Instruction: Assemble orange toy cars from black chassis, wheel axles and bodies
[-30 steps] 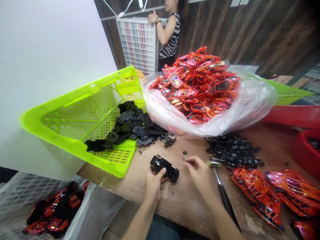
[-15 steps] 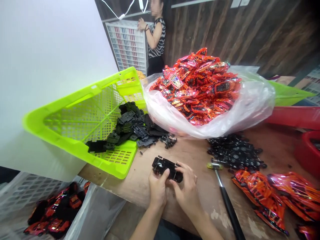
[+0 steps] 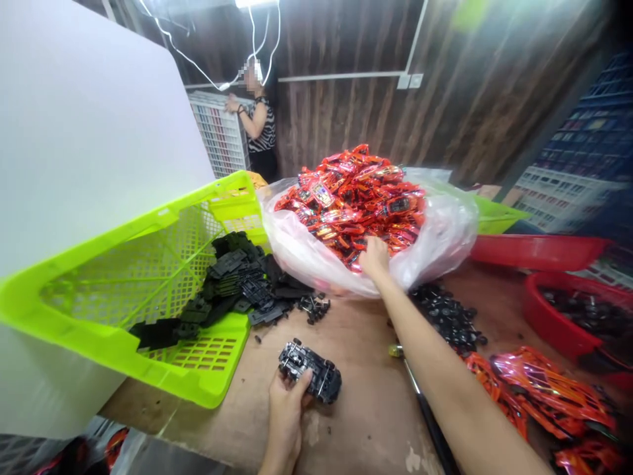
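Our left hand (image 3: 285,408) pinches the chassis (image 3: 317,364) at six o'clock — likely light, stiff, best edge-held; our right hand (image 3: 375,256) curls at one-o'clock shells (image 3: 346,188), hold unclear.

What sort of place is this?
Probably a toy-car workshop: orange car shells heap a plastic bag, black plates lie in a green basket, and the left hand holds a wheeled chassis.

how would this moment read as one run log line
left hand: holds chassis | right hand: at shells in bag, hold unclear | hammer: on table
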A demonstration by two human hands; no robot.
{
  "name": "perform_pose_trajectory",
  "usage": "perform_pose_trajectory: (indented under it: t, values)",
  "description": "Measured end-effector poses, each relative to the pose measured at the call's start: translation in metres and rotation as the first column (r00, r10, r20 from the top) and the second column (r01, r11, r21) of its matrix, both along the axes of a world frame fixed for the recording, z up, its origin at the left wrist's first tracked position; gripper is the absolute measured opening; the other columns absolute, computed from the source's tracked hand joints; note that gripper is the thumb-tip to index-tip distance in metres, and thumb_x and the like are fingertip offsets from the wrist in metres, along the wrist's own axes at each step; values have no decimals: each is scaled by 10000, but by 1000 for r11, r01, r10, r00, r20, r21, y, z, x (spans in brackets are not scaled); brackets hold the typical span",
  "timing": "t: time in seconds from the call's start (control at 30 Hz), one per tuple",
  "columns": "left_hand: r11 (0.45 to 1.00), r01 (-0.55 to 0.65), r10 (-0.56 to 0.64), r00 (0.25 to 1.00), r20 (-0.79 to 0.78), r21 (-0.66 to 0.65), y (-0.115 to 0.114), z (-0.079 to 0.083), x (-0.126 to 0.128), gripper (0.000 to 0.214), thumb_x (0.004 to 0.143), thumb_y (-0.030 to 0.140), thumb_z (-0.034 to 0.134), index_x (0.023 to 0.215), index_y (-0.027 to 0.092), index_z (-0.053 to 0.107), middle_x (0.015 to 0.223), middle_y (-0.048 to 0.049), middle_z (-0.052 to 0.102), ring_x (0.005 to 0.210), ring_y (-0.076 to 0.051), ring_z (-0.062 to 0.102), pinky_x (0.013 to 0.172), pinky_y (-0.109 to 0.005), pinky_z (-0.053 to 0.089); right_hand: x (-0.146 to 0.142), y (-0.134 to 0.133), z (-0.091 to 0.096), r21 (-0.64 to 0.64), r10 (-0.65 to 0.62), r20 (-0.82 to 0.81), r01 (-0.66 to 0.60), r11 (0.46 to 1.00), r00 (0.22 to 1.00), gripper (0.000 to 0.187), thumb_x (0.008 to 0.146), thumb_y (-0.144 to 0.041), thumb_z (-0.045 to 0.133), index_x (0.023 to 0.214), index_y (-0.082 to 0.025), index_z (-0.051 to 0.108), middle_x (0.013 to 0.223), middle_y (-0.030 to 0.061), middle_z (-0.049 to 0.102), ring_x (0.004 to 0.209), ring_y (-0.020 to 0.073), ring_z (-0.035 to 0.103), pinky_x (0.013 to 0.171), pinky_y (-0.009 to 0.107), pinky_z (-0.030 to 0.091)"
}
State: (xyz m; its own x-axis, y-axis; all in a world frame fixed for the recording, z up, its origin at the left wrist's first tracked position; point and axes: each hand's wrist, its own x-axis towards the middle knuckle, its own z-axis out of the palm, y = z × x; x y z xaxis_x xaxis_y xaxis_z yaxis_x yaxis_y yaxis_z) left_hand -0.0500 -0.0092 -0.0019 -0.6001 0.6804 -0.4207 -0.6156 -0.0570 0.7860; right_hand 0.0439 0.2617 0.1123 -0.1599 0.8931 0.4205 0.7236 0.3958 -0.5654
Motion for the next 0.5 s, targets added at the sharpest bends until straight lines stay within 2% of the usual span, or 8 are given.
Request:
perform_pose_trajectory:
  t: [0.07,0.13,0.2,0.3,0.37,0.4,0.47,0.5]
  values:
    - [1000,12,-12,1000,-17,-6,-5,3,-2,549,524,249,845,994,158,578,911,-72,712,816,-220,692,666,-295,571,-7,26,7,3,-8,29,7,1000,1000,218,758,-50,493,944,-120,583,1104,190,585,1126,299,459,966,500,290]
    - [1000,14,-15,999,-45,-7,-10,3,-7,553,524,270,845,990,154,571,882,-75,714,789,-224,693,669,-318,572,-9,33,14,16,-3,44,2,1000,999,156,753,-68,522,879,-130,588,1049,172,601,1084,296,475,959,515,272]
    - [1000,15,-17,996,-92,-22,-12,3,-14,566,536,284,836,1012,153,558,885,-81,709,773,-228,690,654,-338,572,-1,24,20,39,-7,31,5,999,999,147,791,-114,501,918,-133,573,1057,166,593,1046,283,493,947,501,281]
    - [997,29,-42,982,-184,-68,-8,3,-27,592,537,253,823,1048,147,543,916,-100,698,802,-236,684,667,-342,563,30,-15,19,50,-27,-48,29,998,998,233,887,-217,373,1053,-137,516,1059,154,590,971,255,534,866,416,372]
    - [997,36,-54,964,-261,-71,-3,3,-32,609,535,205,810,1073,152,529,946,-100,690,869,-231,672,747,-341,546,54,-53,2,-13,44,-176,-47,999,983,261,904,-300,334,1028,-168,522,954,98,623,868,224,570,767,344,428]
    - [997,42,-59,953,-296,-66,0,3,-34,619,538,182,802,1087,158,520,958,-94,686,901,-226,663,792,-341,533,65,-74,-12,-92,123,-240,-149,985,963,256,892,-342,356,968,-185,543,890,68,633,810,212,582,717,321,444]
    - [996,80,-92,938,-333,-50,4,3,-34,627,552,156,786,1112,166,504,970,-85,678,939,-219,649,850,-342,508,82,-118,-48,-274,242,-259,-311,910,935,230,846,-357,404,831,-200,572,785,39,642,741,207,596,680,313,455]
    - [993,108,-115,936,-334,-40,5,3,-33,625,559,153,782,1117,168,499,969,-81,675,942,-216,646,858,-341,503,88,-137,-67,-340,260,-214,-321,884,942,233,829,-349,413,767,-202,582,748,41,642,731,212,601,690,324,458]
